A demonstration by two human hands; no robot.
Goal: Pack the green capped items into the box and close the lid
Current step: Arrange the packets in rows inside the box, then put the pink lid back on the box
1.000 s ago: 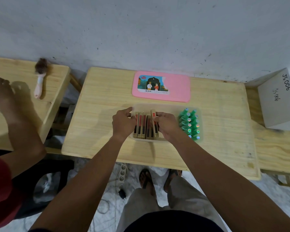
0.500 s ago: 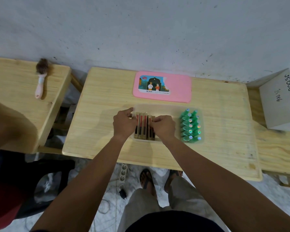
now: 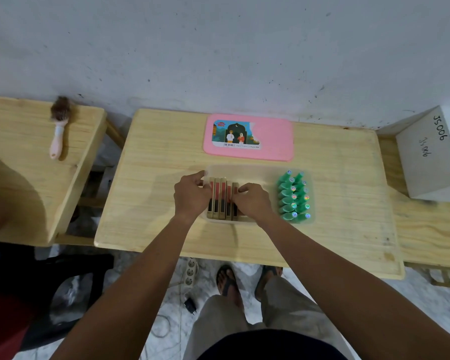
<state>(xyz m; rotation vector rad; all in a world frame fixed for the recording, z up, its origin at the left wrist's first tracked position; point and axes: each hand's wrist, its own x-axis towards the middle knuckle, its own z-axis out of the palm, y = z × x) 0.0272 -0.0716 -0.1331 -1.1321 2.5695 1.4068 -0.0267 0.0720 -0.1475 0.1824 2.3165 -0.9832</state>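
Left hand (image 3: 191, 197) and right hand (image 3: 252, 201) each pinch an end of the carton row (image 3: 222, 196), hiding its sides. The edges of the clear box (image 3: 257, 170) barely show around the green capped bottles (image 3: 293, 197).

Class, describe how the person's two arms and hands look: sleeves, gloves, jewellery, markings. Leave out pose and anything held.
Both are bare. The left hand and right hand wear no gloves, and no ring, watch or bracelet shows. The left forearm and right forearm are uncovered down to the picture's lower edge; no sleeve, marking or cable is visible on either.
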